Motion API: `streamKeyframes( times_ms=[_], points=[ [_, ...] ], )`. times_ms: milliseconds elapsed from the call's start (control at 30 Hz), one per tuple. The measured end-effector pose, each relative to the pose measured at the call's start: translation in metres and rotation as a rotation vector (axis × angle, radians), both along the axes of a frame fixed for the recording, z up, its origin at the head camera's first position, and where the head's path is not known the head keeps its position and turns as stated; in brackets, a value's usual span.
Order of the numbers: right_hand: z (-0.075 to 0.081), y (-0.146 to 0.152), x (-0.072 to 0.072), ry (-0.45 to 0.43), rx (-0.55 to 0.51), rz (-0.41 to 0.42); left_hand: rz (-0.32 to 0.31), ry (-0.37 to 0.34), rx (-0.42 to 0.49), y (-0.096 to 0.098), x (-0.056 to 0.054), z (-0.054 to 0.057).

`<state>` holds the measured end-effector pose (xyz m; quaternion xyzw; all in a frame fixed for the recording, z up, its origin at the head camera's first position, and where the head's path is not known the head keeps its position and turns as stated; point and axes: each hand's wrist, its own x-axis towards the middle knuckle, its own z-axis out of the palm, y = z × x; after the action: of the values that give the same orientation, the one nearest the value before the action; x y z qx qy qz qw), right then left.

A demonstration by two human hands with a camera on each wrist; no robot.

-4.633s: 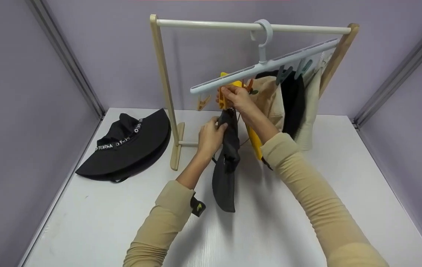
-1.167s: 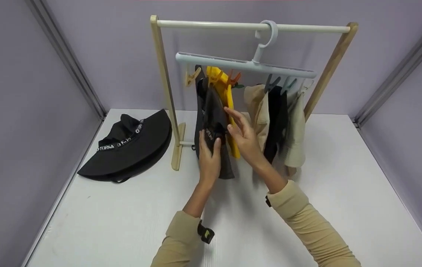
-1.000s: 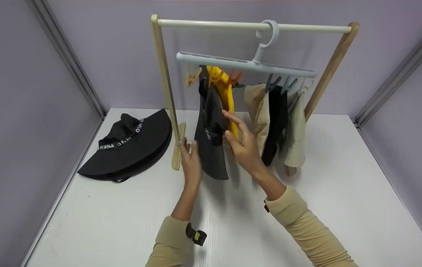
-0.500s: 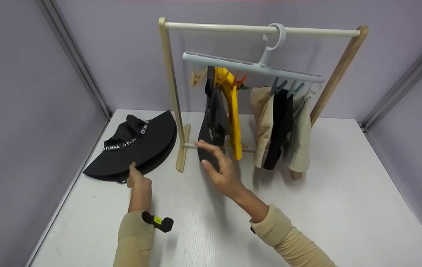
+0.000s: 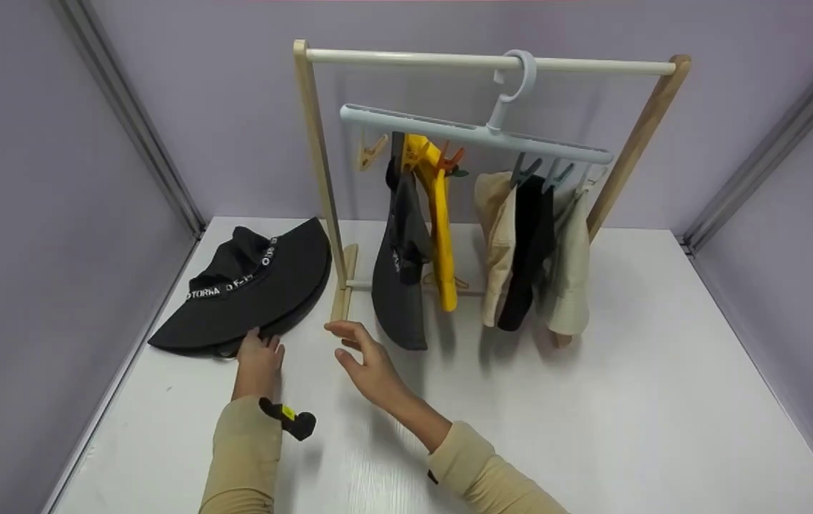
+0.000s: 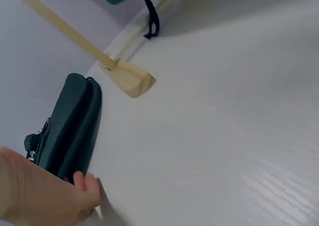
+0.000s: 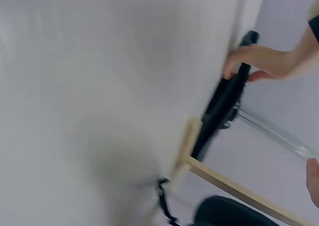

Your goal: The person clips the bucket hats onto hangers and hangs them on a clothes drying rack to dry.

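Observation:
A black bucket hat point(image 5: 270, 296) with a white-lettered band lies folded on the table at the left. My left hand point(image 5: 256, 368) is at its near brim; in the right wrist view the left hand point(image 7: 266, 61) has thumb and fingers on opposite sides of the brim, pinching it. My right hand point(image 5: 374, 371) hovers over the table to the right of that hat, fingers loosely bent, holding nothing. Behind it, a dark grey hat point(image 5: 402, 264) hangs from a yellow-orange clip point(image 5: 415, 153) on the pale blue hanger point(image 5: 442, 128).
The hanger hooks on the white rod point(image 5: 413, 58) of a wooden rack. A yellow hat point(image 5: 442, 235), a beige hat point(image 5: 500, 250), a black hat point(image 5: 529, 257) and a cream hat point(image 5: 569, 271) also hang there. A tan clip point(image 5: 370, 151) at the hanger's left end holds nothing.
The dark grey hat was clipped up and released. My left hand went left to the black bucket hat's brim. My right hand left the hanging hat and moved left and down.

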<state>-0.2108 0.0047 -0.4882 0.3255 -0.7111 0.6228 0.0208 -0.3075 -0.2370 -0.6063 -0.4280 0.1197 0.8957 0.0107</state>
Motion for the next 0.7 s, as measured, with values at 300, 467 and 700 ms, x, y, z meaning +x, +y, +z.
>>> streamKeyframes(
  times_ms=[300, 467, 700],
  points=[
    [-0.063, -0.005, -0.014, -0.886, -0.426, -0.072, 0.303, 0.047, 0.079, -0.011, -0.032, -0.079],
    [-0.076, -0.009, -0.017, -1.254, -0.774, -0.100, 0.329, 0.078, 0.298, -0.005, -0.057, -0.145],
    [-0.079, -0.008, -0.020, -1.322, -0.758, -0.161, 0.332, 0.130, 0.415, 0.053, -0.008, -0.133]
  ],
)
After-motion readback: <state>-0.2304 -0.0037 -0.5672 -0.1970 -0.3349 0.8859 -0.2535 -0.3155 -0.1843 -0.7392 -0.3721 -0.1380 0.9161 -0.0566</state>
